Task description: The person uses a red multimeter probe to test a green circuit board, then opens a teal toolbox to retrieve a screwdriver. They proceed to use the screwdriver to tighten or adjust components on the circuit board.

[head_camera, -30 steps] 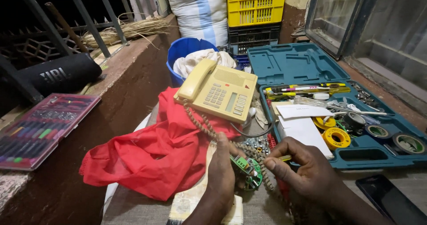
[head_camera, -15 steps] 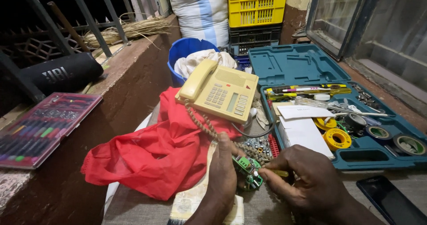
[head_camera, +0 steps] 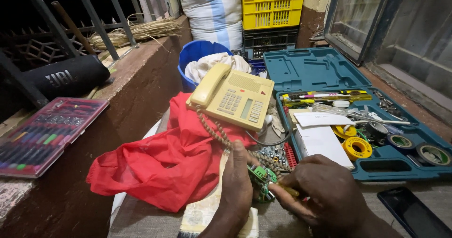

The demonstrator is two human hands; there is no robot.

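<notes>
My left hand (head_camera: 237, 184) grips a small green circuit board (head_camera: 262, 177) from the left, low in the middle of the view. My right hand (head_camera: 325, 191) pinches a thin yellow-handled tool (head_camera: 288, 190) whose tip touches the board. Just behind the hands stands a beige desk telephone (head_camera: 235, 96) with its coiled cord (head_camera: 216, 129) trailing toward my left hand. The phone rests partly on a crumpled red cloth (head_camera: 165, 162).
An open teal tool case (head_camera: 320, 68) at the right holds tape rolls, pens and white paper. A blue bucket (head_camera: 197, 54) and stacked crates (head_camera: 272, 12) stand behind. On the left ledge lie a black speaker (head_camera: 66, 78) and a pink bit case (head_camera: 42, 134). A dark phone (head_camera: 414, 212) lies bottom right.
My right hand has slid left, closer over the circuit board, bringing the yellow-handled tool onto it. My left hand keeps its hold.
</notes>
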